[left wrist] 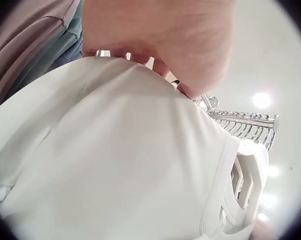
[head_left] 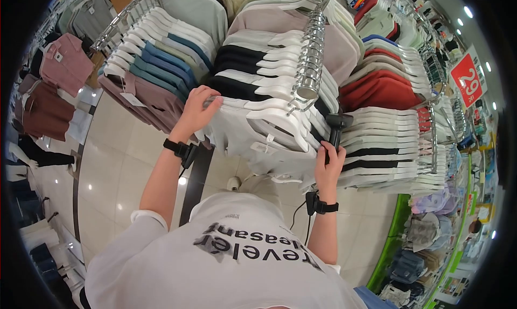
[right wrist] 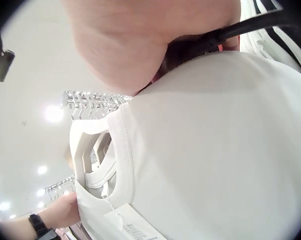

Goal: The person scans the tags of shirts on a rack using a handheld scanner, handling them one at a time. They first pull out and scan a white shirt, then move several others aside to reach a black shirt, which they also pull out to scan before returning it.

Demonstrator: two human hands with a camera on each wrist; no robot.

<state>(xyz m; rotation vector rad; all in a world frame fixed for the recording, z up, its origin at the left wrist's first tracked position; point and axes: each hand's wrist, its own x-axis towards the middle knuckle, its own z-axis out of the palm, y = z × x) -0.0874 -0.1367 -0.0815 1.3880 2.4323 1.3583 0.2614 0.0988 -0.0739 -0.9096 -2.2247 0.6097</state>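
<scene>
A white T-shirt [head_left: 231,127] hangs on a white hanger [head_left: 276,117] at the front of the middle rail. My left hand [head_left: 198,114] grips its shoulder, the fingers curled over the top edge; the left wrist view shows the smooth white cloth [left wrist: 115,145] below them. At the opposite shoulder, my right hand [head_left: 329,166] holds a black handheld device [head_left: 337,125] by its handle, its wide head pointing away from me. In the right wrist view a paper price tag [right wrist: 133,224] hangs from the neckline. The right palm hides most of the device's handle there.
A chrome rail [head_left: 308,85] juts toward me above the shirts. Mauve and blue shirts [head_left: 148,96] hang at left, red ones [head_left: 379,91] and a white row [head_left: 379,142] at right. A red price sign [head_left: 466,78] stands far right. Tiled floor [head_left: 124,163] lies below.
</scene>
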